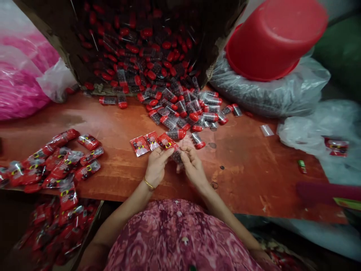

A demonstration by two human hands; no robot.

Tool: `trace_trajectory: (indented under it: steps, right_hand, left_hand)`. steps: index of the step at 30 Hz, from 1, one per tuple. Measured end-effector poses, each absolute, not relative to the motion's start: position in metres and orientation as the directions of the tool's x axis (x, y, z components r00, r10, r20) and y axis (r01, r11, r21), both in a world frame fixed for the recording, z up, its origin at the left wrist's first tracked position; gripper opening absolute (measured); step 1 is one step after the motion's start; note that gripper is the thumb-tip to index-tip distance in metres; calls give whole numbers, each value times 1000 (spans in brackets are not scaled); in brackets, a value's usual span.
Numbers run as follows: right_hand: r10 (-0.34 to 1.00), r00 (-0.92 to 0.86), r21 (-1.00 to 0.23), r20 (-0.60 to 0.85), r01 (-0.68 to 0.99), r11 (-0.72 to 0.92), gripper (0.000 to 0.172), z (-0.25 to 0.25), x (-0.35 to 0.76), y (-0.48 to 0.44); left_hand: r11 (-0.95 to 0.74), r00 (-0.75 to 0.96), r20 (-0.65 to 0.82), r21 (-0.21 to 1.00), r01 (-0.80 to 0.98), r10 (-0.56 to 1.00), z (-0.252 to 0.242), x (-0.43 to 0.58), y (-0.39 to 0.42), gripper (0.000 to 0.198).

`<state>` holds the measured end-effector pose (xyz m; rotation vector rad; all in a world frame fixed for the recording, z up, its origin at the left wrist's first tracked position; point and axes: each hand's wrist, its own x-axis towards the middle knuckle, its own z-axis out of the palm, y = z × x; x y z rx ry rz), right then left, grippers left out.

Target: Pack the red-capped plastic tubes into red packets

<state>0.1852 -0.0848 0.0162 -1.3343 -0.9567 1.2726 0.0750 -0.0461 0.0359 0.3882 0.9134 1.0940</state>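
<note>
Red printed plastic sachet [166,140], held between both hands, left hand [156,165] pinching its near edge, right hand [194,168] with fingertips closed at its right end, two matching sachets [139,145] beside left fingers.

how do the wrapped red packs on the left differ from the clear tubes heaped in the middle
The red packs in printed film show yellow and black designs, while the clear plastic tubes with red ends reveal dark contents. The packs lie at the left of the reddish-brown table, the tubes mid-table, before the brown cardboard box. Both groups lie jumbled and show red.
</note>
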Motion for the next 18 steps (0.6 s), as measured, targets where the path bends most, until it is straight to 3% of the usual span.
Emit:
trace_trajectory:
  steps: [3,9,15,18]
  right_hand:
    - [978,141,-980,-155,-146,-135,28,17,184,-86]
    - [935,351,-999,-43,-27,-36,20,21,181,-87]
    - [979,173,-982,-110,-173,-80,25,20,178,-90]
    - [979,162,-982,-123,-162,-97,28,13,176,-87]
  left_hand:
    - [431,153,-429,688,-584,890,37,71,-42,30]
    - [406,209,-351,725,-556,913,39,76,-49,29]
    - [416,142,-413,710,-568,899,33,74,-50,33]
    - [440,137,-440,722,-534,887,31,77,-56,35]
